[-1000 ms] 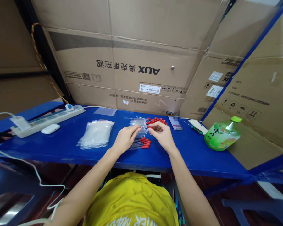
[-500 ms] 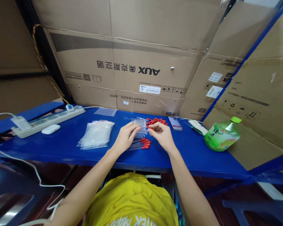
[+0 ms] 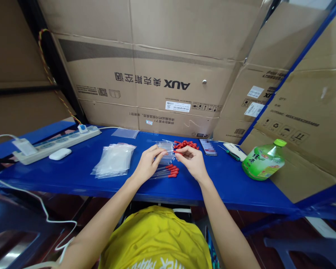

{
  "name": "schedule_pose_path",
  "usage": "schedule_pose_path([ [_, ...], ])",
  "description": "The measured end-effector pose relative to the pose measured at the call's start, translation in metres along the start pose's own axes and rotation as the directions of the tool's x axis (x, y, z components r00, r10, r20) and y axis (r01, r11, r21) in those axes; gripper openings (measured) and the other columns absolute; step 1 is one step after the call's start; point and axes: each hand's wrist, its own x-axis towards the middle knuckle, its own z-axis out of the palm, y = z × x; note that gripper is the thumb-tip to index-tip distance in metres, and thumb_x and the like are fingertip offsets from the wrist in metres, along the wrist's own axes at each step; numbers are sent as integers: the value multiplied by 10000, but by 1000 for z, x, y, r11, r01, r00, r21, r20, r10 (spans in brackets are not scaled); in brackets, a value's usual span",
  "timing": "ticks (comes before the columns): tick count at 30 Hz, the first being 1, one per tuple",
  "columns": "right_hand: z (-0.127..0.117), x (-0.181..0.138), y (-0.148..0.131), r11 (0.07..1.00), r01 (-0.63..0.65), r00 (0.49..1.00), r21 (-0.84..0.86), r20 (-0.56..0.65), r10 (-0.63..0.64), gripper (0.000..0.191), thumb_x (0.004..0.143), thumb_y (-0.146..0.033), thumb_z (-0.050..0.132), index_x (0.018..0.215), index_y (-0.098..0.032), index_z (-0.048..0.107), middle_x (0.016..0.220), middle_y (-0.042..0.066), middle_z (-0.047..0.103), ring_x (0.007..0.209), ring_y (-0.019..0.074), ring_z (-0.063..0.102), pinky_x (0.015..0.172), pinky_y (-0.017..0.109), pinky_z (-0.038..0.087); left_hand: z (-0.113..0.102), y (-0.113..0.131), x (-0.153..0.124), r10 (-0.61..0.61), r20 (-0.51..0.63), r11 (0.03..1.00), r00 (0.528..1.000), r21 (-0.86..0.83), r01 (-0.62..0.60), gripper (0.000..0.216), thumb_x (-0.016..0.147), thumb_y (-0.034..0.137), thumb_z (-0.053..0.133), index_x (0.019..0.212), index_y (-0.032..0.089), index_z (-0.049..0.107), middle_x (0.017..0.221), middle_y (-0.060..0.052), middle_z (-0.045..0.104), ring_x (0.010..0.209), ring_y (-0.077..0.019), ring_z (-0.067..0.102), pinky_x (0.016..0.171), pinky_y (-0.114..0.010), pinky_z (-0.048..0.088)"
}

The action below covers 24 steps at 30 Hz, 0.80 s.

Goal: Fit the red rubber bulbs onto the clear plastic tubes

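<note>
My left hand (image 3: 152,161) is closed in a pinch on a thin clear dropper tube (image 3: 170,151), whose end points right. Facing it, my right hand (image 3: 192,160) pinches a red rubber bulb (image 3: 178,152), which meets the tube's end; how far it is on I cannot tell. Behind and under my fingers lies a row of bare clear tubes (image 3: 165,145). A heap of loose red bulbs (image 3: 187,143) sits just beyond my right hand. Nearer me, several droppers with red bulbs fitted (image 3: 172,172) lie side by side, bulbs to the right.
Clear plastic bags (image 3: 114,160) are stacked left of my hands. Farther left are a power strip (image 3: 58,144) and a white case (image 3: 60,154). To the right lie a phone (image 3: 208,147), a green-handled screwdriver (image 3: 233,155) and a green bottle (image 3: 263,160). Cardboard (image 3: 145,93) walls the blue table's back.
The tube's end and the red bulb between my fingertips have come together a little. Both hands stay in nearly the same place.
</note>
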Motion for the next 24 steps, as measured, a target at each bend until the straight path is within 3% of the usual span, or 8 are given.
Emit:
schedule_pose_path([
  [11, 2, 0, -1, 999, -33, 999, 14, -19, 33, 385, 658, -519, 901, 833, -205, 763, 792, 59, 780, 730, 245, 748, 786, 425, 634, -1, -3, -1, 40, 13, 999, 999, 25, -40, 400, 1064, 423, 452, 1049, 169, 760, 855, -65, 619, 792, -186, 587, 753, -303, 458],
  [24, 1, 1, 1, 1000, -24, 1000, 1, -18, 24, 349, 685, -493, 889, 847, -203, 782, 744, 45, 766, 674, 232, 732, 735, 409, 632, -1, -3, -1, 93, 66, 994, 993, 42, -96, 382, 1069, 392, 449, 1075, 173, 762, 854, -56, 597, 814, -182, 584, 795, -308, 460],
])
